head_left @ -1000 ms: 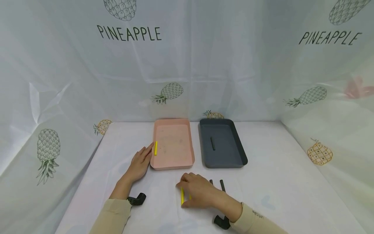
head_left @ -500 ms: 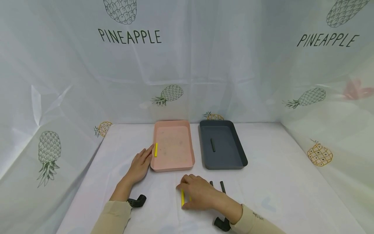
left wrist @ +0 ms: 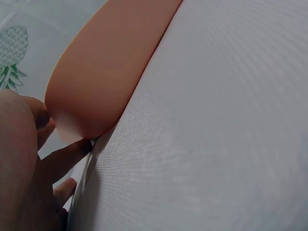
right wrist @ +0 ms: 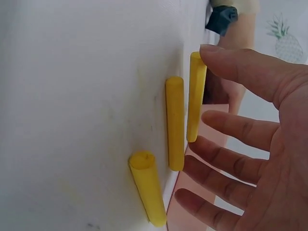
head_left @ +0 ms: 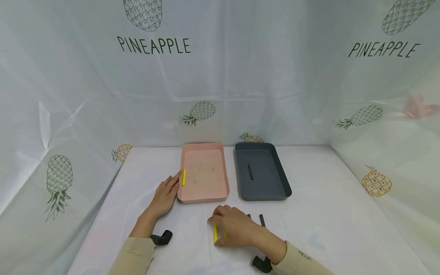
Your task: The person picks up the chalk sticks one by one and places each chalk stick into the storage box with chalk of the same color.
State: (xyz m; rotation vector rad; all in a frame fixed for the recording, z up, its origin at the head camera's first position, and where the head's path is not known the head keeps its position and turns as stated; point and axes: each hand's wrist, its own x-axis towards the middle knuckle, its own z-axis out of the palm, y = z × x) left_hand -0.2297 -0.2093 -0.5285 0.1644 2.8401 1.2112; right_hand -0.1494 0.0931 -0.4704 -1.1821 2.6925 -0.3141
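Note:
A pink tray [head_left: 206, 191] stands left of a dark grey tray [head_left: 264, 191]. My left hand [head_left: 165, 196] lies beside the pink tray with its fingers extended, fingertips touching the left wall. Inside that tray, along its left side, is a short yellow stick [head_left: 183, 177]. In front of the trays my right hand [head_left: 233, 227] pinches another yellow stick [right wrist: 196, 96] at its ends, thumb on one end and a finger on the other. Two more yellow sticks, one close beside it [right wrist: 174, 122] and one farther off [right wrist: 147, 187], lie on the white cloth under the hand.
One dark stick [head_left: 250, 172] lies in the grey tray. Beyond my right hand, two more dark sticks [head_left: 262, 220] are partly hidden by the hand and forearm. A black camera [head_left: 162, 237] sits on the left wrist, another [head_left: 262, 264] on the right. Pineapple-print sheeting surrounds the table.
The head view has tilted up slightly, so everything sits a little lower in it. Both hands, the trays and the sticks keep their places.

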